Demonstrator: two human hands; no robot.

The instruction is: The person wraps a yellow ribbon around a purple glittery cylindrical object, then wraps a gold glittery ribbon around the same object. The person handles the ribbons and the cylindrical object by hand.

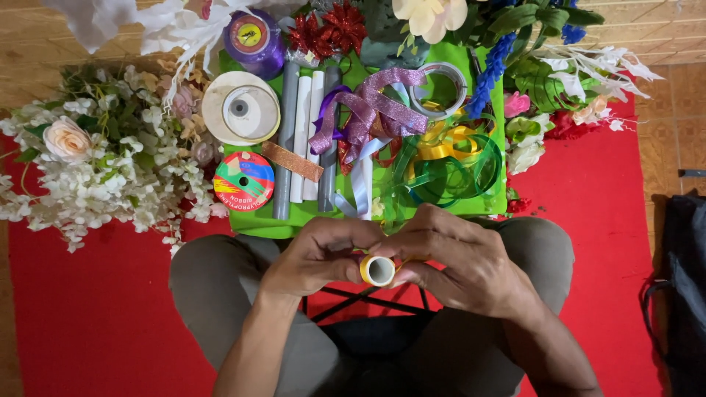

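So both hands are wrapped around a small yellow ribbon roll point(377, 270), held just above the person's lap, between the knees. The left hand point(318, 254) grips it from the left side with the fingers curled over the top, and the right hand point(460, 257) closes on it from the right, thumb and fingers pinching around the roll. The roll's axis points pretty much straight up at the camera, so you look right down its white cardboard core, with only a thin yellow rim showing around it. It's mostly buried in fingers, so I can't tell how long the roll really is.

Just beyond the hands sits a green tray point(482, 204) on a red carpet point(88, 309). On it, from left: a cream ribbon spool point(241, 109), a flat multicoloured ribbon disc point(243, 179), a purple spool point(254, 38) at the far end, then grey and white tubes point(294, 140) lying lengthwise away from the person. A copper glitter strip point(293, 162) lies across them. A pink glitter ribbon point(375, 106) loops over a tangle of green and yellow ribbons point(445, 158).

Artificial white flowers point(95, 169) pile up left of the tray, with more flowers point(559, 95) on the right. A dark bag point(680, 287) sits at the far right edge.
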